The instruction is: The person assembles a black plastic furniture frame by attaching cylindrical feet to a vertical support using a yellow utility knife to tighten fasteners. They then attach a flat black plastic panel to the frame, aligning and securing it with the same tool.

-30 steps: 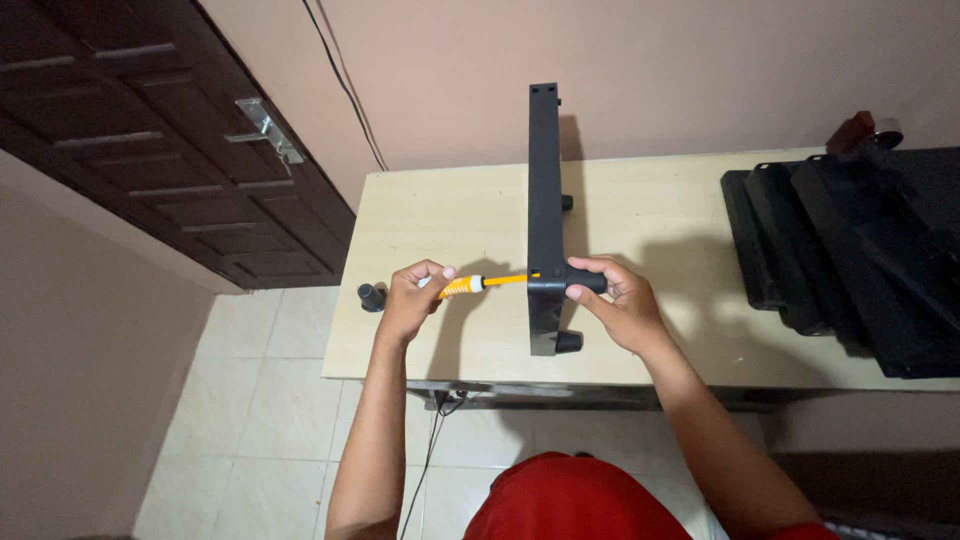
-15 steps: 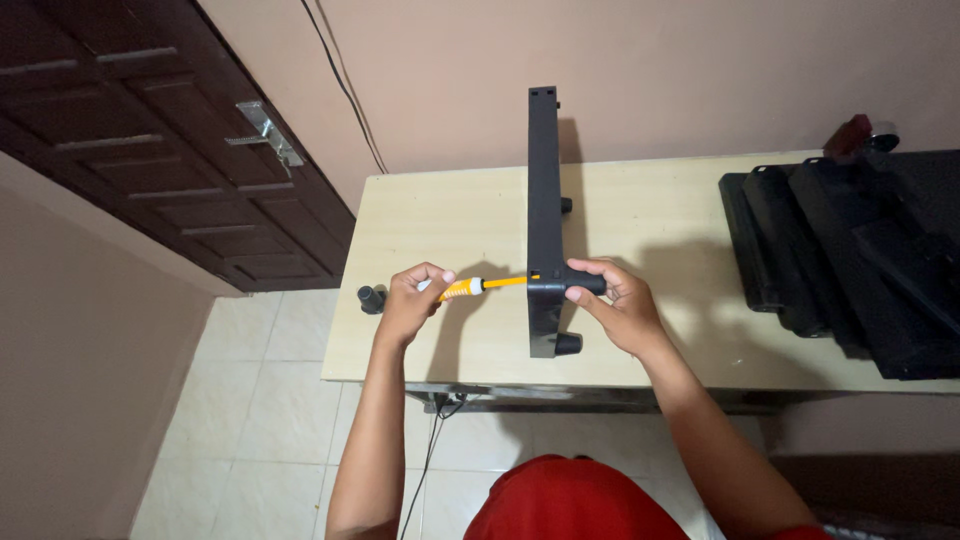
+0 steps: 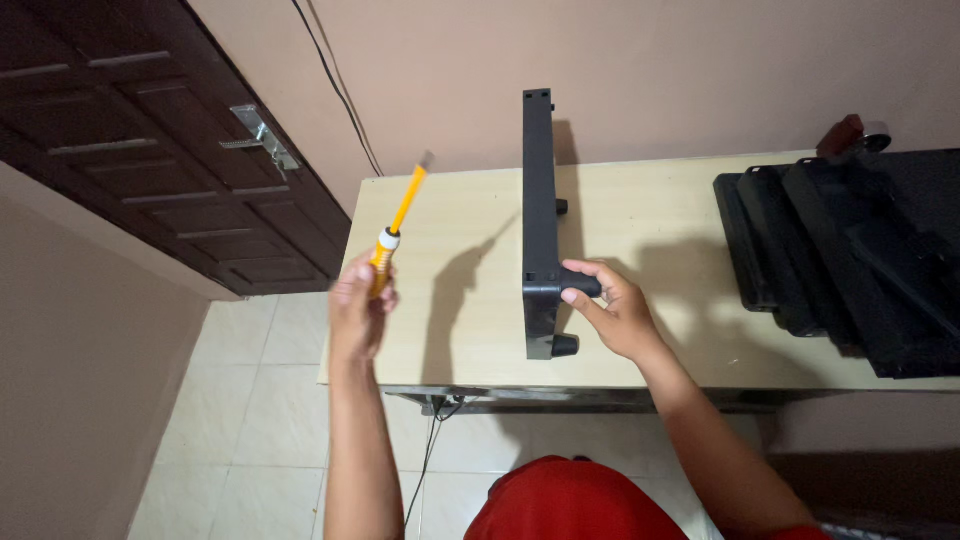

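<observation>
The left hand [image 3: 358,305] is closed in a fist around the lower part of a screwdriver [image 3: 397,224], over the left edge of the table [image 3: 640,240]. The tool is orange, with a white collar just above the fingers. Its shaft points up and slightly right, away from the person. The tip is blurred and cannot be made out.

The right hand [image 3: 615,312] is at the near end of a long black bar [image 3: 540,210]. The fingers are curled around a short black peg [image 3: 580,285] that projects from the right side of the bar. The thumb lies on the near side of the peg. The palm faces left, towards the bar.

The bar stands on its edge on the table. It runs from the near side to the far wall. A second peg [image 3: 563,346] projects from the bar just below the hand. A third, smaller one [image 3: 561,208] shows farther along the same side. The two hands are well apart, with bare tabletop between them.

A stack of black panels [image 3: 840,250] lies at the right end of the table. A dark wooden door [image 3: 150,150] with a metal latch [image 3: 262,138] stands at the left. A black cable [image 3: 335,90] runs down the wall behind the table. The floor [image 3: 240,420] is pale tile. The person wears a red top [image 3: 570,505].
</observation>
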